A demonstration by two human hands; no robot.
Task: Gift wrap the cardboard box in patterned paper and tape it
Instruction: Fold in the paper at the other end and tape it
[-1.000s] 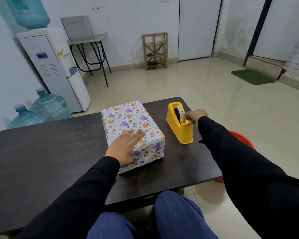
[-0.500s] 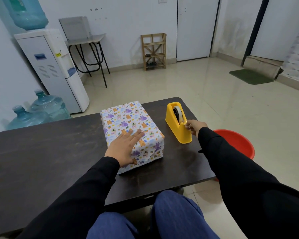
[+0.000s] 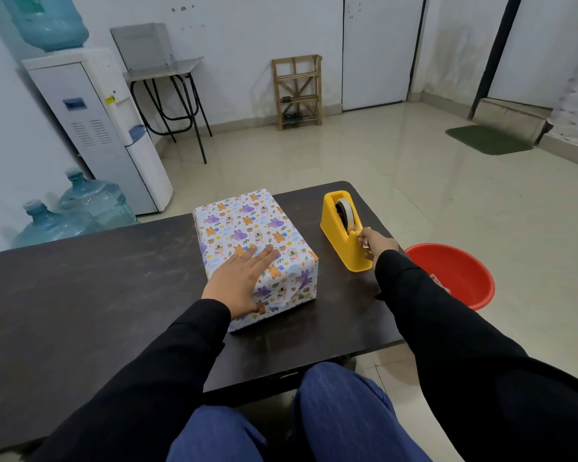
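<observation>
Pinching tape [image 3: 345, 213] at the yellow dispenser [image 3: 336, 243] with right hand [image 3: 377, 243] fingers [image 3: 363, 240] | left hand [image 3: 237, 281] flat on the wrapped box [image 3: 247, 225], mid-worktop [image 3: 97, 278] | risk: strip could curl onto itself, or dispenser slides

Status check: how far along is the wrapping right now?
Done: patterned paper covers every visible face of the box. In hand: the left hand presses flat on its top while the right hand pinches tape at the yellow dispenser. Left: sticking that strip down, likely on the near end fold.
</observation>
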